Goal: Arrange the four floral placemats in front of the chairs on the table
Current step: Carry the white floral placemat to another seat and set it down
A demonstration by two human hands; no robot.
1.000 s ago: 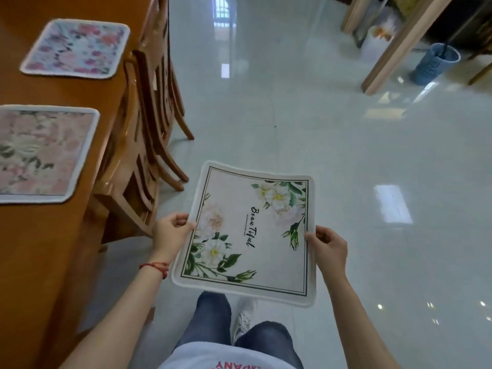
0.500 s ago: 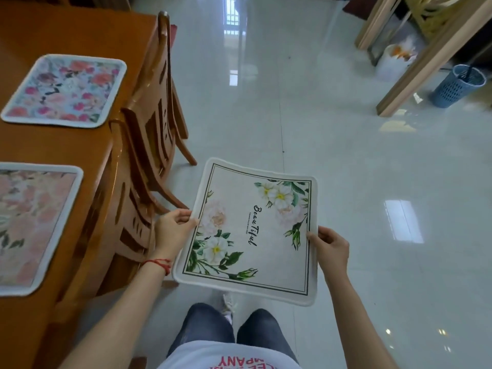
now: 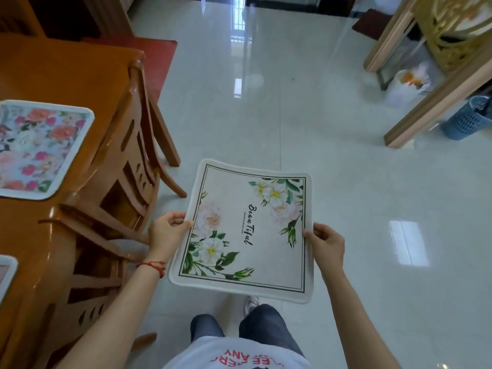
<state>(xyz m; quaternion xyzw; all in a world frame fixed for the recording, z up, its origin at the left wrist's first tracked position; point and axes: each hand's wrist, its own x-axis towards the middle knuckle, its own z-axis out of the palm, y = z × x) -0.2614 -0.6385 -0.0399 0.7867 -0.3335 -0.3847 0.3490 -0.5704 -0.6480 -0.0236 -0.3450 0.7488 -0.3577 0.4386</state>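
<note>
Gripping opposite side edges, left hand and right hand hold cream placemat flat, lettering sideways.

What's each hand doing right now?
Left hand: closed on the left edge of the white floral placemat.
Right hand: closed on the right edge of the same placemat.

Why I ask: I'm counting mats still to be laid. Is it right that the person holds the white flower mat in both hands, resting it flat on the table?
Not quite. Both the left hand and right hand do grip the white flower mat, but the head view shows it held over the floor, beside the table, not resting on it.
</note>
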